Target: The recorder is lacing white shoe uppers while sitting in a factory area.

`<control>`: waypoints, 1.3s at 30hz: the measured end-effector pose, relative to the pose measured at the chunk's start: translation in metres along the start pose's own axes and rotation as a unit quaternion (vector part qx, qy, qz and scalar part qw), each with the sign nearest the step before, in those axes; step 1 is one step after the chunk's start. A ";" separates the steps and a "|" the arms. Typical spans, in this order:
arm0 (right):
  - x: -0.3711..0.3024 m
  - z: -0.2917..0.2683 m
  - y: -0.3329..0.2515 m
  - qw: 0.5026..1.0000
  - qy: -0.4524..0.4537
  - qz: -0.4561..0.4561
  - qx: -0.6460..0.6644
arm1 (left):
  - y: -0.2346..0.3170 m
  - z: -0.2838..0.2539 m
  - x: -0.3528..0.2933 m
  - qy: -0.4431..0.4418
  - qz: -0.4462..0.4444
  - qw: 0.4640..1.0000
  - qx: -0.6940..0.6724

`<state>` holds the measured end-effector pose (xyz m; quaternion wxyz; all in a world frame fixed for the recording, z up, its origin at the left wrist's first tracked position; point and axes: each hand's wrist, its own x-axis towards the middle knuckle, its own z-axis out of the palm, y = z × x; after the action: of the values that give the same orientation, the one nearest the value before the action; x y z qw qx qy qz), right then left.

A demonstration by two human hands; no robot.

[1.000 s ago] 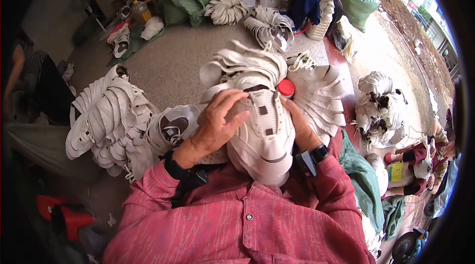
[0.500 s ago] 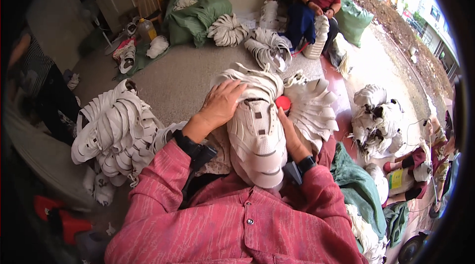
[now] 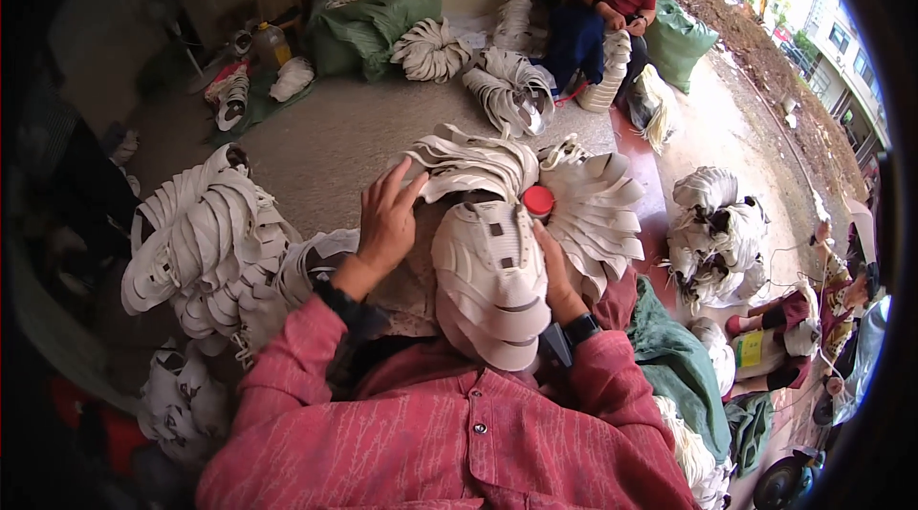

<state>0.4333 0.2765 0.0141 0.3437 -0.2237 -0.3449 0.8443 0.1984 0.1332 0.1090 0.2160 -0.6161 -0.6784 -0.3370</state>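
Observation:
A stack of nested white shoe uppers (image 3: 490,281) rests against my chest, above my red shirt. My right hand (image 3: 553,266) holds the stack along its right side. My left hand (image 3: 386,219) is raised beside the stack's upper left, fingers spread, close to it but holding nothing I can see. Just beyond the stack's top stands a small red cap (image 3: 538,199). A fan of more white uppers (image 3: 535,185) lies on the grey mat (image 3: 335,142) right behind it.
A big pile of white uppers (image 3: 206,247) lies at my left. More heaps lie at the back (image 3: 507,80) and on the right (image 3: 712,228). A seated person (image 3: 607,8) works at the far end, between green sacks (image 3: 368,13).
My left hand has come off the top of the stack and lifted, fingers spreading. The view has tilted up, showing more of the far end. My right hand stays on the stack.

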 end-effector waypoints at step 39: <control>-0.147 0.008 -0.031 0.687 -0.178 -0.152 -0.687 | 0.069 0.030 -0.024 -0.159 0.073 0.969 -0.176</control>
<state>0.5388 0.1809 0.0629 0.1495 -0.1872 -0.9128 0.3308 0.2729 0.1392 0.0848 0.0176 -0.7377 -0.5877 -0.3318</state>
